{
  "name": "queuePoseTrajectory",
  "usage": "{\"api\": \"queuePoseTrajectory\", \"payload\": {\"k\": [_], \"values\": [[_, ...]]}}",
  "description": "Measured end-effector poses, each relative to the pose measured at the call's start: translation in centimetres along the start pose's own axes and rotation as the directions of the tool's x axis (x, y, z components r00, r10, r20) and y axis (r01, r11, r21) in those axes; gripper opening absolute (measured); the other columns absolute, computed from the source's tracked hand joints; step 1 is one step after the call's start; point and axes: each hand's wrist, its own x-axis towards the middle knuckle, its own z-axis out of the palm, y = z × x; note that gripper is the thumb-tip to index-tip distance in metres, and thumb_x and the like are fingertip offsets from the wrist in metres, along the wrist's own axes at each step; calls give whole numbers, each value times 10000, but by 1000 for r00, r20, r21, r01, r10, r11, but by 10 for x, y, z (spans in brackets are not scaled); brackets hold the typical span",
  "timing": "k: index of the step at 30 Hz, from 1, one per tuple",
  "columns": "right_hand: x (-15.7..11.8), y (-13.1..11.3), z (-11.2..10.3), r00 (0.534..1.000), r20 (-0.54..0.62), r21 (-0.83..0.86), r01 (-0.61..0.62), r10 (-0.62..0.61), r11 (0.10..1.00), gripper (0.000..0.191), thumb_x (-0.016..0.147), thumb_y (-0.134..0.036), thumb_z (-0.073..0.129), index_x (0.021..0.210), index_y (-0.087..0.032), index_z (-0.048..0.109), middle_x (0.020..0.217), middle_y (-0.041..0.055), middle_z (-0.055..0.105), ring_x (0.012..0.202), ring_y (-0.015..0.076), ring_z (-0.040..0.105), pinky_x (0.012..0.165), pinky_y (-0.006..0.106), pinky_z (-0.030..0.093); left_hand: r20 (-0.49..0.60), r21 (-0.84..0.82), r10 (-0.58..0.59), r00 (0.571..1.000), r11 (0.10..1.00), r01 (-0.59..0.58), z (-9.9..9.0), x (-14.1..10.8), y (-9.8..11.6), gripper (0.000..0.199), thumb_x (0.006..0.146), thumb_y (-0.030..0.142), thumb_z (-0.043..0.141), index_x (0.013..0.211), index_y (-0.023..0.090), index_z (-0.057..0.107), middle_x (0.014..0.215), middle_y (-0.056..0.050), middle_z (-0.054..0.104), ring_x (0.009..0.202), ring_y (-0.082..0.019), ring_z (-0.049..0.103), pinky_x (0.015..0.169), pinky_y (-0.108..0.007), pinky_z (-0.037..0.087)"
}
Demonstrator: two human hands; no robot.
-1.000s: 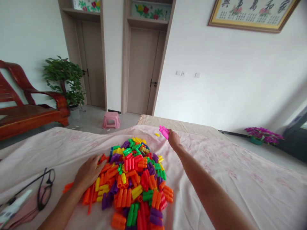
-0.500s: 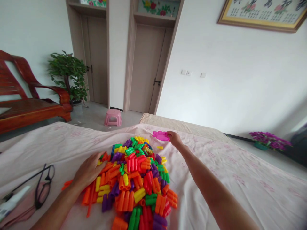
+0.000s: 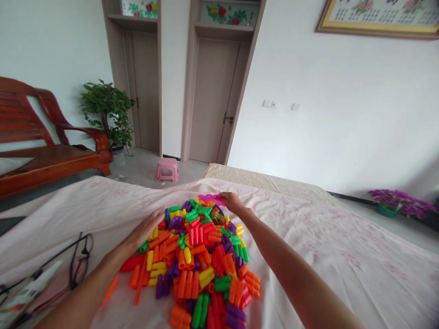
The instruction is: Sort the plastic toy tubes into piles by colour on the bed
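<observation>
A heap of plastic tube-shaped blocks (image 3: 202, 256) in orange, red, green, yellow and purple lies on the pale flowered cloth (image 3: 302, 228). Against the heap's upper left side rests my left hand (image 3: 146, 230), its fingers stretched forward and holding nothing that I can see. At the far edge of the heap, my right hand (image 3: 233, 203) pinches the right end of a flat pink scalloped piece (image 3: 209, 198). That piece lies just behind the top blocks.
Glasses (image 3: 80, 260) and a white tube (image 3: 32, 292) lie on the cloth at the left. Beyond it stand a pink stool (image 3: 167, 169), a wooden bench (image 3: 51, 157) and a potted plant (image 3: 108, 109). Purple flowers (image 3: 399, 201) are at the far right.
My right hand has moved left with the pink piece, bringing it to the back of the heap. My left hand has shifted forward along the heap's left side. The view has turned slightly.
</observation>
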Motion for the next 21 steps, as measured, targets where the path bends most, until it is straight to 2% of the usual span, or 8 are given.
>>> {"api": "queuePoseTrajectory", "payload": {"k": [6,10,13,16,18,21], "values": [[-45,-12,-16,995,32,59,97,-99,994,276,884,-207,502,1003,-207,751,912,18,747,851,191,660,773,251,462,164,-142,128,978,984,-105,15,31,31,652,845,626,439,1265,168,636,1390,-80,605,1331,-261,506,1155,-390,331],[-87,-26,-32,985,25,129,167,-172,977,288,921,-271,480,1022,-219,745,921,27,751,835,192,673,757,258,464,221,-170,163,962,977,-126,29,30,44,595,809,645,479,1121,198,719,1247,-65,700,1248,-286,572,1098,-410,401],[-115,-30,-49,979,42,176,188,-198,966,289,933,-292,470,1014,-233,741,945,22,751,862,193,677,775,257,466,272,-146,136,953,984,-98,33,30,49,643,826,689,399,1037,188,743,1092,-79,757,1112,-297,651,988,-415,483],[-127,-18,-64,994,-4,169,105,-106,980,296,919,-270,459,1023,-213,730,891,27,744,813,194,666,745,258,464,204,-8,93,974,996,-93,31,47,54,742,860,707,265,972,152,744,1017,-112,768,1017,-286,686,917,-380,512],[-127,-4,-70,995,-97,74,-24,32,997,307,909,-239,443,1041,-193,716,862,40,736,782,197,656,710,258,444,130,73,95,987,992,-105,33,69,58,717,854,702,286,991,157,731,1123,-126,741,1131,-300,638,973,-371,476],[-125,14,-71,950,-222,-112,-247,218,962,333,921,-208,406,1101,-194,685,900,66,736,811,209,659,680,262,395,121,145,120,985,980,-137,44,102,64,602,838,657,400,1113,211,697,1328,-100,649,1309,-293,515,1072,-370,391]]}}
